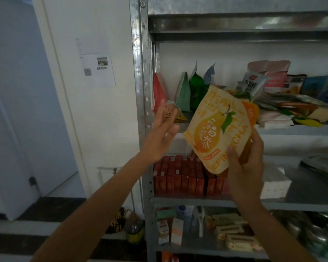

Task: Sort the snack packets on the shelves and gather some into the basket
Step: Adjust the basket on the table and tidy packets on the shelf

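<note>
My right hand (244, 165) grips the lower corner of a cream and orange snack packet (220, 127) with a pear printed on it, held tilted in front of the metal shelving. My left hand (160, 133) is raised beside the packet's left edge, fingers straight and spread, touching nothing. Behind them, on the upper shelf (295, 129), stand red, pale green, dark green and blue pouches (184, 91). A heap of mixed snack packets (284, 103) lies to their right. No basket is in view.
A steel shelf post (140, 95) rises just behind my left hand. Red boxes (186, 176) and a white foam block (275, 184) fill the middle shelf; cartons and bars (233, 233) sit below. A white wall with a paper notice (97, 63) is left.
</note>
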A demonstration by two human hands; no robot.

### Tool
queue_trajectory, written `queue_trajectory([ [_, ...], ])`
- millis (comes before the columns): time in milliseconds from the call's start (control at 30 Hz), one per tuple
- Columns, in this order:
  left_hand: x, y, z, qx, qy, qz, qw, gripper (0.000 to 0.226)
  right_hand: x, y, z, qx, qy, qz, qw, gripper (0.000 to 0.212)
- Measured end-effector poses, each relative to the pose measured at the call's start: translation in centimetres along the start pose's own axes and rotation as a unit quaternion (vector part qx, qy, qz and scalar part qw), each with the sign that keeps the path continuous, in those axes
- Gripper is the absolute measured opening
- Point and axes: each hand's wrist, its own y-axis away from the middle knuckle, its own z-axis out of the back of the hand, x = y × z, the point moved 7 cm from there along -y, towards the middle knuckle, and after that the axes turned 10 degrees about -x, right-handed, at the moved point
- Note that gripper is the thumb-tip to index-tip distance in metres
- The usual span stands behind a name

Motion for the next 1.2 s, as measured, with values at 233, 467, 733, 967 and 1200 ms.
queue_trajectory([
  [233, -4.8, 11.9, -5.3, 0.132, 0.161, 0.137, 0.969, 0.076, 0.7, 4.5, -0.8, 0.028, -0.058, -0.061, 0.996, 0.051],
  [467, -5.1, 14.6, -4.6, 0.034, 0.076, 0.163, 0.983, 0.062, 1.1, 6.7, -1.1, 0.063, -0.055, -0.13, 0.988, 0.047],
  [733, -5.5, 16.3, -2.1, -0.142, 0.22, 0.304, 0.916, 0.028, 0.6, 6.8, -0.3, 0.045, 0.025, -0.138, 0.989, 0.036],
  [967, -5.7, 14.9, -3.7, -0.069, 0.151, 0.307, 0.937, 0.036, -0.3, 7.0, 2.1, -0.016, 0.069, -0.132, 0.989, 0.034],
  [1200, -6.2, 13.5, -3.2, -0.213, 0.153, 0.342, 0.902, 0.039, 0.5, 9.2, 1.7, -0.028, 0.104, -0.071, 0.992, 0.029],
])
